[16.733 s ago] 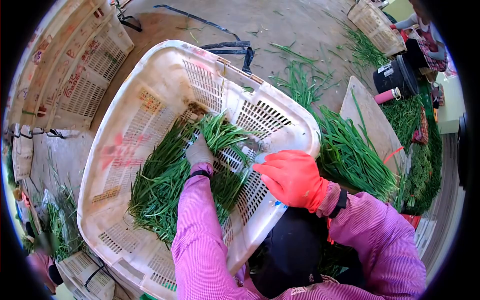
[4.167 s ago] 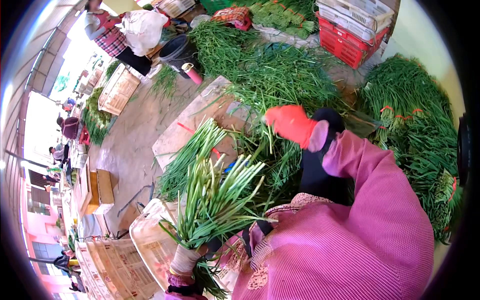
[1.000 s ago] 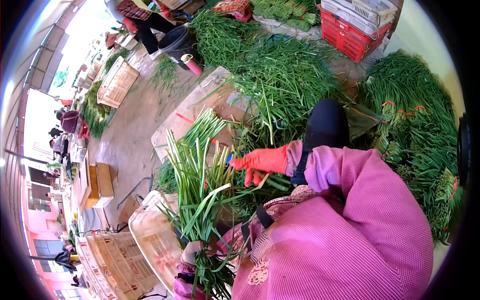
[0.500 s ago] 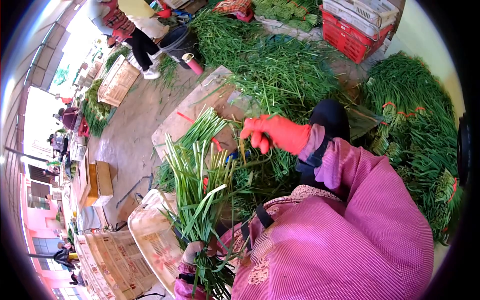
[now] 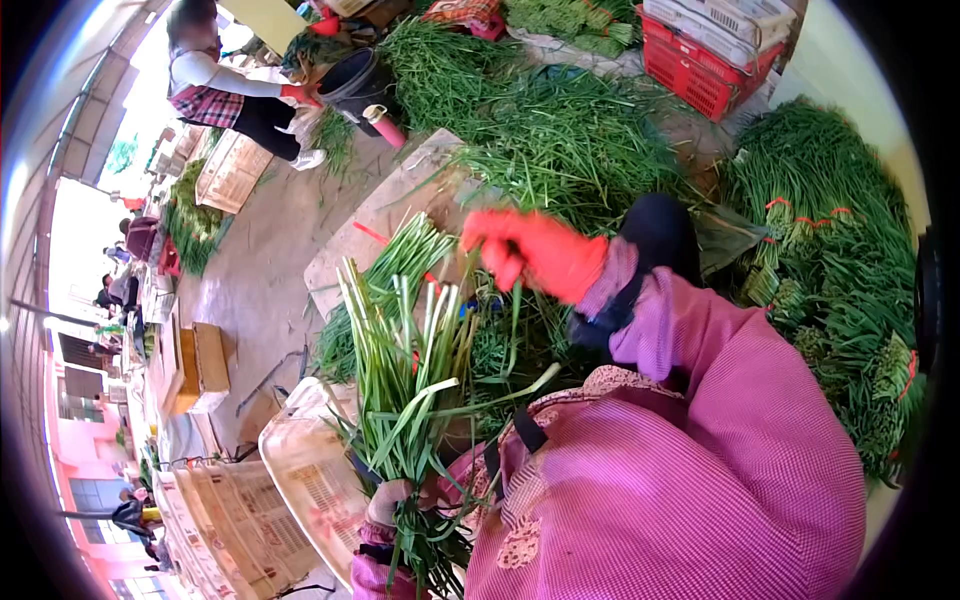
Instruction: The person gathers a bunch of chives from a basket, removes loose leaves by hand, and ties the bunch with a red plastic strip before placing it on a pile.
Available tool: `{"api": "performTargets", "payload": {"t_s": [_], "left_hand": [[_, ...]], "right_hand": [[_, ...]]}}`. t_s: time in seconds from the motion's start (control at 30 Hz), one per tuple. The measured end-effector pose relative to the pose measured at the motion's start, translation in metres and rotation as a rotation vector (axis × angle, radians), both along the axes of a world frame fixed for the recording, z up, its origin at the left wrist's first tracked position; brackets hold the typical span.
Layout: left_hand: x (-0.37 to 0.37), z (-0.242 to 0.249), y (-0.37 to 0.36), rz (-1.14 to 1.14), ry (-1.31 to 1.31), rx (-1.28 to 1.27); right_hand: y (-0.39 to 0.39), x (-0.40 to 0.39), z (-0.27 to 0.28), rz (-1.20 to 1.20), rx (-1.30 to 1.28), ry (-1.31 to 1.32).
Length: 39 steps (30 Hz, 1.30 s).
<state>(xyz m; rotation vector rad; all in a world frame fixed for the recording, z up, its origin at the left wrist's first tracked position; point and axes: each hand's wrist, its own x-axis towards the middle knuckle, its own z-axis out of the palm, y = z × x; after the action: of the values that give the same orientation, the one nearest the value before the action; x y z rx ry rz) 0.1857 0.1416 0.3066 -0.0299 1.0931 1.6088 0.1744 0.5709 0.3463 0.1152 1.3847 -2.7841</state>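
Note:
A bunch of long green stalks with pale ends (image 5: 410, 370) is held upright near my lap, with my left hand (image 5: 395, 502) wrapped round its lower, leafy part. Beyond it, a second bunch (image 5: 415, 245) lies on a board (image 5: 335, 265), with red ties on and beside it. My right hand (image 5: 535, 252), in a red-orange glove, is raised to the right of both bunches. Its fingers are bent and smeared by motion, so whether they hold anything is unclear. Loose green leaves (image 5: 520, 350) lie below that hand.
A heap of loose greens (image 5: 570, 140) spreads ahead. Tied bundles (image 5: 840, 260) are piled at right, below a red crate (image 5: 695, 72). A pale plastic crate (image 5: 310, 455) stands at my left. Another person (image 5: 215, 85) bends toward a black bucket (image 5: 352, 85) beside a pink bottle (image 5: 385, 128).
My right hand has shifted slightly left and toward me. The held bunch has tilted a little to the right. The other person has bent down and reached to the bucket.

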Motion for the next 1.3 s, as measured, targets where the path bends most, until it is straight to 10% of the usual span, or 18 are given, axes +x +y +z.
{"api": "performTargets", "payload": {"t_s": [0.17,0.27,0.43,0.5,0.7,0.83,0.97,1.3], "left_hand": [[-0.001,-0.005,-0.007,-0.011,0.022,0.030],[0.001,0.000,-0.001,0.029,-0.026,0.025],[-0.007,0.011,0.012,-0.086,-0.036,0.007],[-0.008,0.003,0.007,-0.086,0.042,0.027],[-0.003,0.003,-0.004,-0.055,0.024,-0.001],[-0.001,-0.004,-0.009,-0.080,-0.002,0.009],[-0.006,-0.003,0.000,-0.195,0.048,0.008],[0.000,0.019,0.014,-0.213,0.029,-0.066]], "right_hand": [[0.058,0.017,0.019,-0.310,0.012,-0.029],[0.034,0.027,0.019,0.345,0.482,-0.230],[-0.045,0.034,-0.022,0.658,0.985,0.136],[-0.067,0.040,-0.030,0.904,0.441,0.057],[-0.023,0.040,-0.001,0.636,0.133,0.058],[0.014,0.018,-0.003,0.147,0.401,0.121],[0.009,-0.010,-0.026,0.153,0.808,0.264],[-0.012,-0.023,-0.039,0.592,0.554,0.327]]}}
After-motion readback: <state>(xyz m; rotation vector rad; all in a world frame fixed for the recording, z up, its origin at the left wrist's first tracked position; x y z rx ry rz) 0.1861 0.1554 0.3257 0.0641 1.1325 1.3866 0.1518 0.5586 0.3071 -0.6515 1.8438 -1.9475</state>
